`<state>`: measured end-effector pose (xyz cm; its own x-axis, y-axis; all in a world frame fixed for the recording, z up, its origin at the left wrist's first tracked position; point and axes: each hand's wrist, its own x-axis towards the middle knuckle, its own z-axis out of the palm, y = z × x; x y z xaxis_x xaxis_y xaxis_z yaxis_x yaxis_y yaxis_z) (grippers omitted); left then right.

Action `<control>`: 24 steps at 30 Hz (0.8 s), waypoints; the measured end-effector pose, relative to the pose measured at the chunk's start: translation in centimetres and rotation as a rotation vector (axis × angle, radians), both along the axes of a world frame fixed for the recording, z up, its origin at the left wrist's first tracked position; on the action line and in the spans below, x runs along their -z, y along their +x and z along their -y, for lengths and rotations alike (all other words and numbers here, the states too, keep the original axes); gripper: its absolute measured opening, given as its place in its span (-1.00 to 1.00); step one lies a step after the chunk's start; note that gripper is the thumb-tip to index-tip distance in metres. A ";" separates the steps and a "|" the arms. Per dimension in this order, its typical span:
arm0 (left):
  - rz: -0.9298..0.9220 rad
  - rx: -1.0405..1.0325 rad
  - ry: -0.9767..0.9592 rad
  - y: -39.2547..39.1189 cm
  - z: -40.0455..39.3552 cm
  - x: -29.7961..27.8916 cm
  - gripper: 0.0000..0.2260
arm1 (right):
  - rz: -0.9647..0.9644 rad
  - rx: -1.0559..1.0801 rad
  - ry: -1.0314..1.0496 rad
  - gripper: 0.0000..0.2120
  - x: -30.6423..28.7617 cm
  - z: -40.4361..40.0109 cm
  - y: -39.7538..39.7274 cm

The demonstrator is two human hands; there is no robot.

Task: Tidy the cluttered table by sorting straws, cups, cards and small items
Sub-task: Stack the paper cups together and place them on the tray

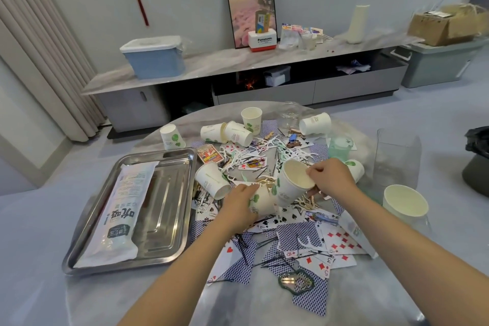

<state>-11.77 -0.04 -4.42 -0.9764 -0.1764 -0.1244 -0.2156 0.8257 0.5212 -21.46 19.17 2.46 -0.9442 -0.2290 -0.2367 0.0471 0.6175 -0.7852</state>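
Mid-table, hands (283, 190) gripping paper cups (291, 182)

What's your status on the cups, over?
Right hand pinches the rim of a tilted paper cup. Left hand grips a second cup lying beside it. Cards and floss picks litter the table underneath.
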 end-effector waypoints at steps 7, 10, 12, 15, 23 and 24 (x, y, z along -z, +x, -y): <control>-0.111 -0.039 0.451 1.6 -0.1 -1.2 -0.35 | 0.037 -0.009 -0.110 -0.80 0.0 1.1 0.9; -0.105 -0.052 0.538 2.2 -0.1 -1.5 -0.37 | -0.020 -0.159 -0.043 -0.76 0.5 2.7 2.3; -0.109 -0.070 0.577 2.4 0.2 -1.4 -0.36 | -0.013 -0.257 0.002 -0.71 1.0 3.4 2.9; -0.099 -0.090 0.622 2.7 0.9 -1.4 -0.32 | 0.100 -0.347 -0.131 -0.66 0.7 3.9 3.4; -0.077 -0.020 0.603 1.8 2.6 -3.2 -0.49 | -0.009 -0.363 -0.218 -0.35 2.1 5.4 3.7; -0.058 0.010 0.544 1.5 3.1 -3.6 -0.50 | -0.021 -0.339 -0.207 -0.35 2.3 5.4 3.5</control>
<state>-10.28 -3.15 -0.81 -0.9857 -0.0920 -0.1411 -0.1673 0.4355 0.8845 -17.97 13.79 0.21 -0.8108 -0.5697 -0.1340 -0.1499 0.4234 -0.8935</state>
